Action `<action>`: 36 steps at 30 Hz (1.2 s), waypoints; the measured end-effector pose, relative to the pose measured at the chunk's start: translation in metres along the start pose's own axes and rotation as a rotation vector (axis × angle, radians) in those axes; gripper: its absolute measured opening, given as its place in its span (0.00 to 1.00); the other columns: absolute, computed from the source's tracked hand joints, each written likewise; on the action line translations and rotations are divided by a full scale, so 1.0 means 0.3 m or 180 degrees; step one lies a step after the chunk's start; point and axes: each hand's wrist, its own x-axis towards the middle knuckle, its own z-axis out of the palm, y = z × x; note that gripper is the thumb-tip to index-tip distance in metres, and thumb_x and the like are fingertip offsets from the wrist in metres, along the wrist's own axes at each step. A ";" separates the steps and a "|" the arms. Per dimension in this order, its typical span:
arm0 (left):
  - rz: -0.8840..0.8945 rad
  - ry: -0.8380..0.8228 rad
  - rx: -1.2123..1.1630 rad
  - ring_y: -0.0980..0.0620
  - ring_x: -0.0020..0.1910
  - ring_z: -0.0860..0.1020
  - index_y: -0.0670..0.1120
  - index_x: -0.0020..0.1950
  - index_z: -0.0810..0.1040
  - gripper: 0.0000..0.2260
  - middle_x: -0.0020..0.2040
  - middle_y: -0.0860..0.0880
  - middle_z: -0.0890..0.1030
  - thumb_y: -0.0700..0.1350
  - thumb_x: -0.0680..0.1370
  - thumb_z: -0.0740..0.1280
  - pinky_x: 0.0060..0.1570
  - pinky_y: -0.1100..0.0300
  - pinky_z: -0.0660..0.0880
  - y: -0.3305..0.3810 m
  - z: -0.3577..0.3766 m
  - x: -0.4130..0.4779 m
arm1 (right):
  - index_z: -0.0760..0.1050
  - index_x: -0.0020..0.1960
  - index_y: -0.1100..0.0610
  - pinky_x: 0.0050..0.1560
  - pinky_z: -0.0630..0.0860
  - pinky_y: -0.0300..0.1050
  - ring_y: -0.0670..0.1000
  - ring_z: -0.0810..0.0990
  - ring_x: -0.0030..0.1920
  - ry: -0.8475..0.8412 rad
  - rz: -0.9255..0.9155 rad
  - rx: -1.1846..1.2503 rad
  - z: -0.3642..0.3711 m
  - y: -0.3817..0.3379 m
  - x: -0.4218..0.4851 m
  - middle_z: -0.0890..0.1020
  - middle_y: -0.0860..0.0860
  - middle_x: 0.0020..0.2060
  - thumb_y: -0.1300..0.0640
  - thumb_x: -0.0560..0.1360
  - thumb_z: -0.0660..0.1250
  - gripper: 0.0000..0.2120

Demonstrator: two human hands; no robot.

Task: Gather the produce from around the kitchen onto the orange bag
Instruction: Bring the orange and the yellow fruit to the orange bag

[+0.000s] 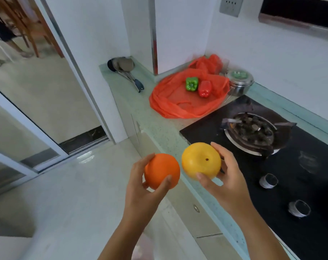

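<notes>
Our left hand (140, 188) grips an orange (162, 170), thumb pressed on its near side and fingers curled round the far left. Our right hand (229, 182) holds a yellow fruit (200, 160) in the same way, thumb on the lower near face and fingers wrapped round the right side. The two fruits sit just beside each other in the air. The orange is out past the worktop's (133, 102) front edge and the yellow fruit is above that edge.

The bag (174, 102) lies spread flat at the worktop's far corner, where the two walls meet. On it a green pepper (192, 83) and a red pepper (205, 88) lie side by side, the green one on the left.

A lidded steel pot (239, 83) stands at the bag's right edge, close to the far wall. A black hob (291, 175) is set into the worktop to the right of the bag, with a burner (253, 132) at its far end and two knobs (268, 181) along its front edge. At the worktop's far left end lie some pans (122, 65).
</notes>
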 end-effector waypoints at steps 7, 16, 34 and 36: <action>0.0036 0.0207 -0.0177 0.73 0.53 0.70 0.63 0.56 0.69 0.22 0.56 0.65 0.71 0.52 0.65 0.72 0.41 0.73 0.74 -0.073 -0.181 0.394 | 0.65 0.61 0.33 0.54 0.76 0.46 0.46 0.73 0.60 -0.0106 -0.0071 -0.0090 0.268 -0.034 0.361 0.72 0.43 0.60 0.41 0.62 0.71 0.30; -0.0025 0.0126 -0.0191 0.73 0.52 0.69 0.64 0.57 0.67 0.23 0.57 0.66 0.68 0.49 0.68 0.72 0.39 0.76 0.73 -0.202 -0.390 0.781 | 0.64 0.64 0.40 0.52 0.75 0.38 0.42 0.70 0.60 -0.0071 -0.0194 -0.0349 0.589 -0.040 0.721 0.68 0.33 0.59 0.40 0.62 0.70 0.33; -0.0066 -0.0759 -0.0009 0.62 0.53 0.72 0.62 0.57 0.69 0.21 0.57 0.64 0.69 0.50 0.69 0.74 0.37 0.73 0.73 -0.276 -0.155 1.391 | 0.65 0.63 0.42 0.52 0.73 0.42 0.47 0.71 0.58 0.0899 0.0401 -0.0402 0.539 0.175 1.227 0.70 0.46 0.60 0.44 0.60 0.73 0.34; 0.0015 -0.0949 0.0028 0.63 0.54 0.72 0.62 0.57 0.69 0.22 0.57 0.63 0.69 0.47 0.70 0.73 0.39 0.74 0.73 -0.267 -0.095 1.486 | 0.64 0.63 0.41 0.53 0.73 0.43 0.46 0.71 0.58 0.1085 0.0401 -0.0426 0.505 0.198 1.296 0.70 0.45 0.59 0.46 0.61 0.74 0.33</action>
